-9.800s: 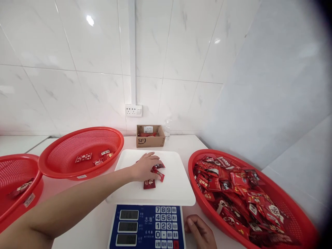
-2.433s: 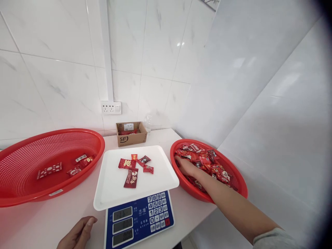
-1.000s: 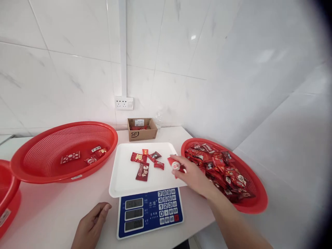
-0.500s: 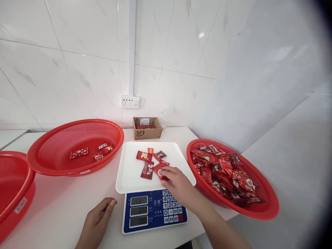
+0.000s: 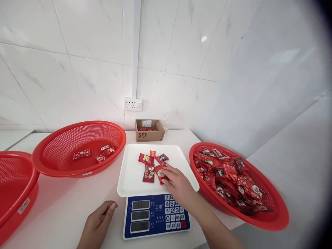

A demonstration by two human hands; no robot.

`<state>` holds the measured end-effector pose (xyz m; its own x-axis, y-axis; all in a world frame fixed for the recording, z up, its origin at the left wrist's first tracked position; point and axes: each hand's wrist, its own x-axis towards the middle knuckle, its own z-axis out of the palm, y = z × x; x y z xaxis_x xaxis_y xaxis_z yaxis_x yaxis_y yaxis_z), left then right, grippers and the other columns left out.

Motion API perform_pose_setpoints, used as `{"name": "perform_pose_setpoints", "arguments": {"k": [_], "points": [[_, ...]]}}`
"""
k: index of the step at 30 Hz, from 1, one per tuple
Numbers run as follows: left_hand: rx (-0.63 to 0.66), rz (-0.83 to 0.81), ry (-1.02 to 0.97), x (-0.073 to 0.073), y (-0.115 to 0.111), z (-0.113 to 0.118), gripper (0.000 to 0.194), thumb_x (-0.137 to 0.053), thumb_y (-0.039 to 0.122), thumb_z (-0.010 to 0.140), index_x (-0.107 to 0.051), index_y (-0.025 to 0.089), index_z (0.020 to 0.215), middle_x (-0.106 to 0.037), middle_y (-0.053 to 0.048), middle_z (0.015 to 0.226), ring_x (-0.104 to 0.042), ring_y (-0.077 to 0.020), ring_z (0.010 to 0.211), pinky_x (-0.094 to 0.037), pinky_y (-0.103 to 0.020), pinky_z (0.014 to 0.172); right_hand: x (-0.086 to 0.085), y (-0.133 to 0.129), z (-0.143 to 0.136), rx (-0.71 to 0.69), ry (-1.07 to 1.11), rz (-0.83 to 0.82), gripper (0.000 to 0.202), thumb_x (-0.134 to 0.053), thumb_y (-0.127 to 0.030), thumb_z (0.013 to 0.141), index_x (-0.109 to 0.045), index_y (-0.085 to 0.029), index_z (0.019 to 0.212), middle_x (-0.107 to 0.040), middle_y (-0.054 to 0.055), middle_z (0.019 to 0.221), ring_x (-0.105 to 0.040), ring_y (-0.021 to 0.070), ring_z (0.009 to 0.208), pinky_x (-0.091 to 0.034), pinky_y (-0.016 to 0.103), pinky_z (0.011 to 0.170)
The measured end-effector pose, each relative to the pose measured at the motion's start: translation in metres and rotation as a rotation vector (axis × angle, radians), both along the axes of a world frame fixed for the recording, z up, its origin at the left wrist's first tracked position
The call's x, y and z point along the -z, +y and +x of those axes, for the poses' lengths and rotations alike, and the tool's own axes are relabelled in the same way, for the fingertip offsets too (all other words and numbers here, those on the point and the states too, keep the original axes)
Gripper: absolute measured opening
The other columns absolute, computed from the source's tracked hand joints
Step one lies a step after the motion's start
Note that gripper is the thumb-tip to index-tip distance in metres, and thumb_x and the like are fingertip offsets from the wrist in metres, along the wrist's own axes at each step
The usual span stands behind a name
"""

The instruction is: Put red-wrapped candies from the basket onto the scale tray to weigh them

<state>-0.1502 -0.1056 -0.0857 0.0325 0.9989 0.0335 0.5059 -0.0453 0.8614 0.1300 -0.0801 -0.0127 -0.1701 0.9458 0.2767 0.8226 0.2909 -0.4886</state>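
A white tray (image 5: 129, 173) rests on a blue and white scale (image 5: 155, 218) and bears several red candy packets. My right hand (image 5: 176, 183) is over the tray's right part, its fingers closed on a red packet (image 5: 159, 173) that lies there. Left of it on the tray is a dark red packet (image 5: 148, 174), with a red and gold packet (image 5: 146, 158) behind. A small dark packet (image 5: 162, 158) lies at the back of the group. My left hand (image 5: 100, 221) is by the scale's left side, thumb against the curled fingers, with nothing visible in it.
At the right stands a red basket (image 5: 282, 221) heaped with packets. A wide red basket (image 5: 57, 138) at the left holds several packets, and another red basket (image 5: 15, 193) is cut by the left edge. A small cardboard box (image 5: 153, 136) stands near the wall.
The view has shifted slightly, so everything sits a little lower and further right. My right hand stays at the same packet on the tray, and my left hand remains beside the scale.
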Motion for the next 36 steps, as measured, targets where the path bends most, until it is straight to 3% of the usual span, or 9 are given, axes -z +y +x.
{"name": "perform_pose_setpoints", "arguments": {"k": [5, 14, 20, 27, 29, 32, 36], "points": [[0.02, -0.012, -0.02, 0.002, -0.001, -0.001, 0.036, -0.049, 0.057, 0.077, -0.064, 0.024, 0.075, -0.065, 0.001, 0.071, -0.06, -0.0167, 0.063, -0.05, -0.021, 0.059, 0.003, 0.007, 0.015, 0.084, -0.077, 0.085, 0.033, -0.043, -0.02, 0.089, -0.065, -0.021, 0.112, -0.063, 0.009, 0.115, -0.055, 0.0243, 0.109, -0.045, 0.042, 0.096], [0.021, -0.015, -0.022, 0.002, -0.001, 0.0, 0.04, -0.047, 0.059, 0.076, -0.063, 0.023, 0.074, -0.065, 0.001, 0.069, -0.059, -0.0165, 0.06, -0.049, -0.021, 0.056, 0.003, 0.015, 0.01, 0.096, -0.082, 0.012, 0.033, -0.044, -0.018, 0.087, -0.066, -0.02, 0.111, -0.064, 0.009, 0.114, -0.057, 0.023, 0.107, -0.046, 0.04, 0.094], [0.011, -0.007, -0.001, -0.001, -0.001, 0.001, 0.041, -0.045, 0.06, 0.078, -0.063, 0.023, 0.073, -0.062, 0.001, 0.067, -0.056, -0.016, 0.058, -0.048, -0.021, 0.055, -0.001, 0.001, 0.017, 0.104, -0.006, 0.054, 0.031, -0.044, -0.028, 0.089, -0.065, -0.021, 0.111, -0.064, 0.01, 0.112, -0.059, 0.0238, 0.104, -0.049, 0.041, 0.091], [-0.103, 0.075, 0.003, -0.001, -0.006, -0.006, 0.039, -0.046, 0.058, 0.079, -0.061, 0.022, 0.076, -0.055, 0.002, 0.059, -0.055, -0.0158, 0.057, -0.048, -0.022, 0.056, 0.016, -0.026, 0.037, 0.193, 0.135, 0.077, 0.028, -0.045, -0.036, 0.089, -0.066, -0.024, 0.102, -0.067, 0.008, 0.108, -0.062, 0.0234, 0.1, -0.055, 0.04, 0.08], [-0.16, 0.117, 0.009, -0.009, -0.009, -0.007, 0.038, -0.046, 0.057, 0.08, -0.061, 0.022, 0.078, -0.055, 0.001, 0.059, -0.056, -0.0155, 0.058, -0.048, -0.022, 0.056, 0.019, -0.033, 0.042, 0.21, 0.152, 0.094, 0.029, -0.044, -0.038, 0.089, -0.067, -0.025, 0.1, -0.067, 0.008, 0.106, -0.062, 0.0231, 0.099, -0.055, 0.039, 0.079], [-0.197, 0.176, 0.053, -0.035, -0.01, -0.004, 0.039, -0.044, 0.055, 0.082, -0.061, 0.021, 0.077, -0.055, 0.001, 0.06, -0.055, -0.0151, 0.058, -0.047, -0.022, 0.055, 0.019, -0.043, 0.048, 0.194, 0.161, 0.153, 0.028, -0.045, -0.038, 0.088, -0.067, -0.024, 0.099, -0.068, 0.008, 0.102, -0.063, 0.0233, 0.096, -0.053, 0.041, 0.084], [-0.042, 0.26, 0.177, -0.081, 0.004, 0.011, 0.038, -0.043, 0.054, 0.082, -0.062, 0.021, 0.082, -0.064, -0.004, 0.077, -0.059, -0.0182, 0.072, -0.049, -0.024, 0.062, 0.017, -0.048, 0.052, 0.151, 0.163, 0.182, 0.026, -0.048, -0.037, 0.087, -0.067, -0.025, 0.1, -0.068, 0.008, 0.101, -0.063, 0.0239, 0.095, -0.053, 0.041, 0.083]]}}
